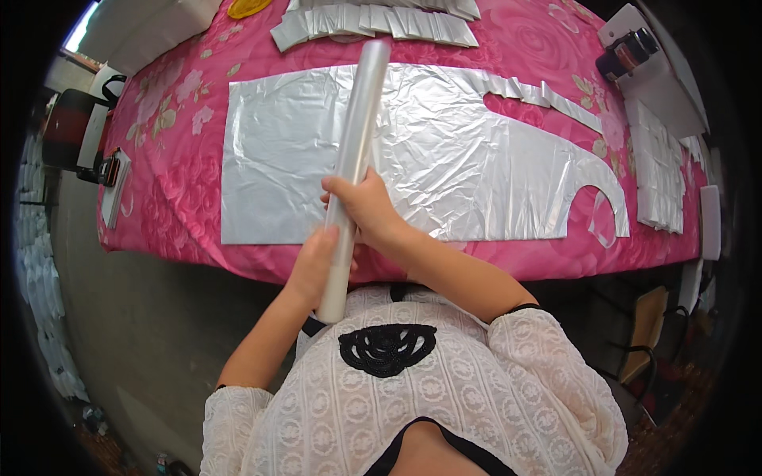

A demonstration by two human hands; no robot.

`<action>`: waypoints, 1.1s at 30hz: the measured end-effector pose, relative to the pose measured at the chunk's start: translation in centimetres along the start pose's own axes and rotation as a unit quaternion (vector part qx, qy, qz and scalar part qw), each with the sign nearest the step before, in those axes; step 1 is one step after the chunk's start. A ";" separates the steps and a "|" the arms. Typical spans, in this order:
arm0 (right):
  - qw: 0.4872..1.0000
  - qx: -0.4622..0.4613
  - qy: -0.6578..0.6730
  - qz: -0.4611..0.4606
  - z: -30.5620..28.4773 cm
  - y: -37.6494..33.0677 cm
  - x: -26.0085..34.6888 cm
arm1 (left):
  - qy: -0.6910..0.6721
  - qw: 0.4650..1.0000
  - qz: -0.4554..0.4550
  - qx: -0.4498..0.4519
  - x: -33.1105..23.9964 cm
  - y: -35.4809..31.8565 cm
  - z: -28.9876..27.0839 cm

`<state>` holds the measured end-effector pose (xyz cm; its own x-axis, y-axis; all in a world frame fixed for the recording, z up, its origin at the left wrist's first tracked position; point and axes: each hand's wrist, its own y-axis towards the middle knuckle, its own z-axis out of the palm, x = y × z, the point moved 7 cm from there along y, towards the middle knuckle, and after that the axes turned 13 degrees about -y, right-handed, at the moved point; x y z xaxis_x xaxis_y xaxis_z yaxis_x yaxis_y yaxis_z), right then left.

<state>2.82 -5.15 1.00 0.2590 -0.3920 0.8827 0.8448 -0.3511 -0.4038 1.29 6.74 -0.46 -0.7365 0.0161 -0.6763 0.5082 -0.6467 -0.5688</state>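
Observation:
A long, whitish, translucent roll (362, 111), apparently of plastic film, slants up and away from my body over the table. My right hand (367, 205) wraps around its middle, the thumb lying across the front. Lower down, close to my blouse, my left hand (313, 262) closes around the roll, slightly blurred, with part of its fingers hidden behind it. Beneath the roll lies a silvery plastic apron (460, 174), spread flat and creased, its neck loop and cut-out straps toward the right. The roll covers a strip of the apron.
A pink floral tablecloth (163, 186) covers the table. Folded plastic stacks lie at the far edge (413, 24) and right (655, 174). White boxes stand at far left (147, 36) and right (663, 75), a dark cylindrical object (625, 54) by the latter. A chair (644, 333) is lower right.

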 end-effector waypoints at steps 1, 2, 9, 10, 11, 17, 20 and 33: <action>1.000 -0.001 0.006 -0.004 0.1 0.3 -0.4 | 0.003 1.000 -0.023 0.009 0.6 -0.4 -0.6; 1.000 -0.016 0.010 -0.002 -0.4 1.1 -0.6 | 0.006 0.999 -0.048 0.020 0.9 -0.8 -0.6; 0.976 -0.181 -0.014 -0.122 -13.5 10.4 5.3 | -0.052 0.970 -0.210 0.113 3.3 -4.7 -3.3; 0.977 -0.173 -0.051 -0.114 -14.3 10.7 6.2 | -0.067 0.965 -0.227 0.117 3.6 -5.2 -3.6; 0.976 -0.166 -0.088 -0.107 -15.0 10.6 7.1 | -0.085 0.962 -0.224 0.129 3.7 -5.5 -3.9; 0.940 0.037 -0.340 -0.013 -12.0 8.8 6.9 | -0.143 0.954 -0.222 0.142 4.7 -5.9 -4.7; 0.915 0.117 -0.386 0.029 -10.5 8.2 6.1 | -0.105 0.961 -0.220 0.129 4.6 -5.8 -4.8; 0.861 -0.180 -0.440 -0.181 -23.2 11.4 10.1 | -0.001 0.949 -0.283 0.137 5.5 -12.2 -11.9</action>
<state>4.19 -32.81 -0.22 0.3970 0.5386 0.7432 0.7854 -0.6183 0.0285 -3.69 23.76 -2.82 -0.8582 0.4186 -0.2970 -0.1040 -0.7085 -0.6981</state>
